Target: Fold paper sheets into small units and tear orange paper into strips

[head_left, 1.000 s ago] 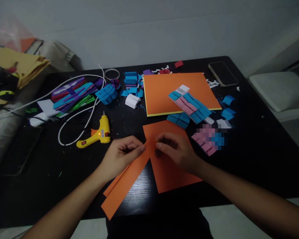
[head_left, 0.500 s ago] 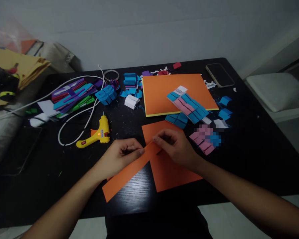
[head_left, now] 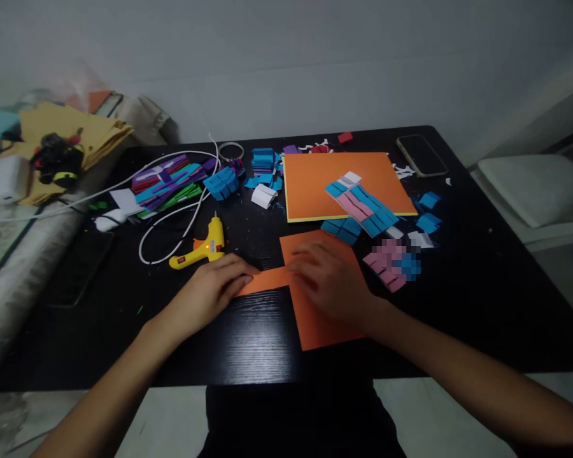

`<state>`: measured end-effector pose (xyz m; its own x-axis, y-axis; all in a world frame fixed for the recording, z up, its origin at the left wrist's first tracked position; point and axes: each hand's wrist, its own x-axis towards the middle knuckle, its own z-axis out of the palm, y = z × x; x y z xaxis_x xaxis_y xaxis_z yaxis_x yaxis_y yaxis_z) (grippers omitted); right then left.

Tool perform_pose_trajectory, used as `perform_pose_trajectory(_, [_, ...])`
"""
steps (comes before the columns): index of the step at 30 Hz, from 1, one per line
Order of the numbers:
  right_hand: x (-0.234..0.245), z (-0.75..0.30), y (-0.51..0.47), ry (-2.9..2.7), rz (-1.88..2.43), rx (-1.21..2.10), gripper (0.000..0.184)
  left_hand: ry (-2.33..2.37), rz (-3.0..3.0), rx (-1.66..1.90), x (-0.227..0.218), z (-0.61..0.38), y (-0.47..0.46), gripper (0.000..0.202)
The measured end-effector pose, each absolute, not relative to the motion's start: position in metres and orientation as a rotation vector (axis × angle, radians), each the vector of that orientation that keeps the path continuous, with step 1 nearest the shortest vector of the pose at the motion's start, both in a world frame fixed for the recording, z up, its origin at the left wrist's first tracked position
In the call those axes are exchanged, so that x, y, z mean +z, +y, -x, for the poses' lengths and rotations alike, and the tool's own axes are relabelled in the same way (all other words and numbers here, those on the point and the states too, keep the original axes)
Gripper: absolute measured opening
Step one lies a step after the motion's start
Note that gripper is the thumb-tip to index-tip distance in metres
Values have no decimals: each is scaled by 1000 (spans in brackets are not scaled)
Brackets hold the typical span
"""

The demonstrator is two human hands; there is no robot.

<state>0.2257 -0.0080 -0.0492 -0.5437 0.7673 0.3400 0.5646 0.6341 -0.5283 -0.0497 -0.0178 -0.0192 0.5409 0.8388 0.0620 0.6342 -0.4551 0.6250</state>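
My left hand [head_left: 217,285] has its fingers and thumb closed on an orange paper strip [head_left: 271,278], which lies almost level above the black table. The strip's right end reaches an orange paper sheet [head_left: 310,324] lying at a slant. Over that sheet hovers my right hand [head_left: 332,277], a little blurred, its fingers loosely apart near the strip's right end with nothing visible between them. A yellow hot glue gun [head_left: 205,245], its small light glowing, rests just beyond my left hand.
Behind the sheet are a stack of orange and yellow paper [head_left: 305,184] and a blue-and-pink folded paper piece [head_left: 363,207]. Bundled coloured strips [head_left: 172,181] lie within a white cable [head_left: 146,245] at left. A phone [head_left: 421,156] sits far right.
The strip has swung from steeply slanted to nearly level. My left hand has shifted left along it, and my right hand's pinch on its end has loosened. The view has moved slightly.
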Motion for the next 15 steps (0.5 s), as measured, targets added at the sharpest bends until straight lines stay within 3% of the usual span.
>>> perform_pose_trajectory(4, [-51, -218, -13, -2498, 749, 445, 21, 1255, -2382, 506, -26, 47, -24, 22])
perform_pose_trajectory(15, [-50, -211, -8, -2738, 700, 219, 19, 1290, -2685, 603, -46, 46, -50, 28])
